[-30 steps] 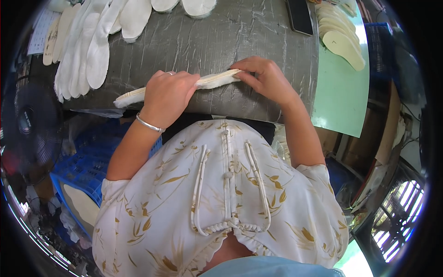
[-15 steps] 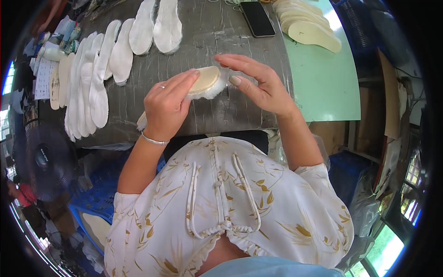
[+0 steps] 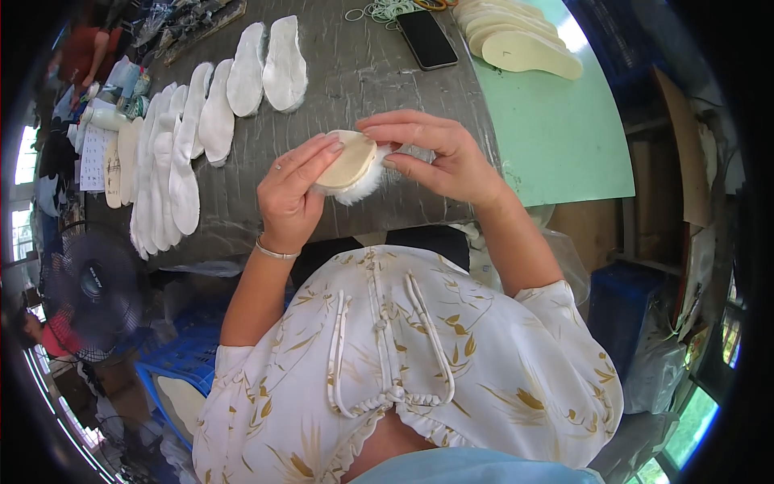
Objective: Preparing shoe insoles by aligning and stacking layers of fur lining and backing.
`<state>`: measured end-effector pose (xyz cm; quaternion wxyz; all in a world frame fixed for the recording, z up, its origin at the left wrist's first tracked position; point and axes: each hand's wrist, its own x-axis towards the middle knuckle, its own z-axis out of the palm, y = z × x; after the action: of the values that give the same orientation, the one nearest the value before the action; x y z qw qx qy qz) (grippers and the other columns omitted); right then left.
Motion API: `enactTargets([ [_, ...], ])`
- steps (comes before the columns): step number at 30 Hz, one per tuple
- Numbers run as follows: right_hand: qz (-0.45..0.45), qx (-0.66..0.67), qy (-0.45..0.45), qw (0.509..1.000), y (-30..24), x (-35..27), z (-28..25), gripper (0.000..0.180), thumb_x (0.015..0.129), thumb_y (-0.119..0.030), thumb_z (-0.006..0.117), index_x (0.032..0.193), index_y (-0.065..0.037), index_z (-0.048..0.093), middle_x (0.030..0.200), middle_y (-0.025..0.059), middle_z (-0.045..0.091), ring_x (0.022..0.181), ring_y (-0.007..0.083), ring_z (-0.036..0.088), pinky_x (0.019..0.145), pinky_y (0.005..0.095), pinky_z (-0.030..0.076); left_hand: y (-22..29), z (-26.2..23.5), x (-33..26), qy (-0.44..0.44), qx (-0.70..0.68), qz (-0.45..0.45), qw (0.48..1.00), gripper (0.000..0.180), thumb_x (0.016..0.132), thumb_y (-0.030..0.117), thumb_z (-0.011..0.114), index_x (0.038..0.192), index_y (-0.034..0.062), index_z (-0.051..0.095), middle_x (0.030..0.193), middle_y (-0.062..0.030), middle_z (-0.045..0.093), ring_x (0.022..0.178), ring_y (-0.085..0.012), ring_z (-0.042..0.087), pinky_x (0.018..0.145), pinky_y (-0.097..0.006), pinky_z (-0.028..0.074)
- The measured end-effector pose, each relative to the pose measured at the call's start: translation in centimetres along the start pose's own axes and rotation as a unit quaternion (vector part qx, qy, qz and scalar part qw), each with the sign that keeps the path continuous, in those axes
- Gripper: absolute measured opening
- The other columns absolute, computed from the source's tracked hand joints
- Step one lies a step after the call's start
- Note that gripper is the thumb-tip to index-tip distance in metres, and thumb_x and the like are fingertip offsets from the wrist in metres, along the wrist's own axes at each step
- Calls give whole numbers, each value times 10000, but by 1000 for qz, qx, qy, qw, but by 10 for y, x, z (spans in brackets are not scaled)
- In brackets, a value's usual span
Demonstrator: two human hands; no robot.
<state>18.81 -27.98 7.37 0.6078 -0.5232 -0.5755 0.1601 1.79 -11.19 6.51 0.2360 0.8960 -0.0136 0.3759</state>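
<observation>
Over the near part of the dark worktable, a cream insole (image 3: 345,168) with white fluffy fleece (image 3: 364,185) on its underside is held up. My left hand (image 3: 289,198) grips it from the left, fingers lying over its cream face and the thumb out of sight beneath. At the insole's right end, my right hand (image 3: 451,160) has its fingers bent over the edge and its thumb close to the fleece, pinching there. The lower part of the insole is hidden behind my left hand.
White fleece-backed insoles (image 3: 219,121) lie in a row along the table's left side. At the far right, cream insoles (image 3: 528,55) are fanned on a green sheet (image 3: 556,149), beside a black phone (image 3: 427,40) and thin cords (image 3: 387,11). A fan (image 3: 93,278) and blue crate (image 3: 173,355) stand at left.
My right hand, open and apart from the insole before, has moved left and closed on its end. The insole has turned, its cream face showing more.
</observation>
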Motion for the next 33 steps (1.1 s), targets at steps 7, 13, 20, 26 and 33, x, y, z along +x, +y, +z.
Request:
enactTargets([
  [7,-132,-124,48,982,-9,0,0,261,772,6,739,1026,-43,706,1018,92,670,877,236,667,746,316,557,4,-5,-3,-17,-106,-69,992,430,769,-171,480,1114,-13,682,1156,-177,689,1072,-253,670,940,-327,505],
  [13,-242,-292,109,919,-5,8,10,264,712,-96,787,969,-110,726,916,30,663,695,184,619,572,299,484,7,-1,-4,5,-128,-94,987,350,778,-87,655,1106,31,692,1112,-106,719,997,-229,693,871,-307,509],
  [20,-324,-386,163,848,-1,16,24,291,666,-126,712,951,-66,721,922,24,662,728,159,633,608,282,477,22,1,-2,57,-158,-154,974,322,804,-52,691,1123,-8,680,1090,-134,722,931,-170,701,807,-280,543],
  [26,-308,-362,181,861,-7,26,32,231,692,-80,749,895,-62,640,919,41,652,735,184,639,645,293,496,28,3,-2,104,-133,-165,972,304,825,-62,620,1119,-19,683,1079,-144,723,944,-192,704,835,-280,539],
  [33,-229,-284,123,923,-22,32,27,238,742,-50,722,956,-73,620,934,56,667,745,210,640,648,316,483,28,1,4,131,-73,-112,982,272,822,-10,696,1089,-49,662,954,-115,719,854,-148,668,775,-279,520],
])
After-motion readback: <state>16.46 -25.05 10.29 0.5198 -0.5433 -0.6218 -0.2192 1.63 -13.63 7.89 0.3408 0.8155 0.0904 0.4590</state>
